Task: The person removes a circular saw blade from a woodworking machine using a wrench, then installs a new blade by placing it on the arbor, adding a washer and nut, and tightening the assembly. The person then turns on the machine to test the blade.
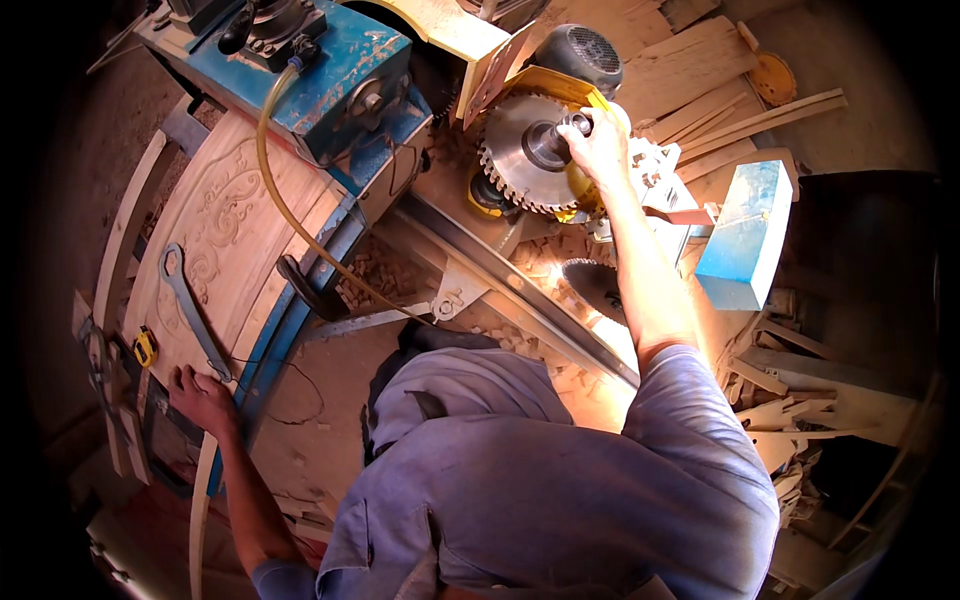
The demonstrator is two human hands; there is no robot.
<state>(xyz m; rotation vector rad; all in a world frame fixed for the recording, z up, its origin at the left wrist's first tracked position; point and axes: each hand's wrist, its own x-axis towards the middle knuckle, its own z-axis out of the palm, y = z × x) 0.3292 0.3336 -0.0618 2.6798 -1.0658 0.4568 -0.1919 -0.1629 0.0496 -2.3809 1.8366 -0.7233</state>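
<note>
A toothed circular saw blade (pixel 515 150) stands on a dark spindle within a yellow guard (pixel 560 85). The fingers of my right hand (pixel 602 150) are closed around the spindle nut (pixel 574 127) at the blade's centre. Over to the left, my left hand (pixel 203 400) rests at the near end of a carved wooden panel (pixel 235 215), fingers apart and holding nothing. Just beyond its fingertips lies a large grey wrench (pixel 192 310) on the panel. A yellow tape measure (pixel 145 346) sits by the panel's left edge.
A blue machine (pixel 340 80) with a yellowish hose (pixel 268 165) stands at the upper left. Another toothed blade (pixel 592 283) lies below my right forearm. A blue box-shaped part (pixel 748 235) juts out at the right. Wood offcuts (pixel 770 385) pile up beside me.
</note>
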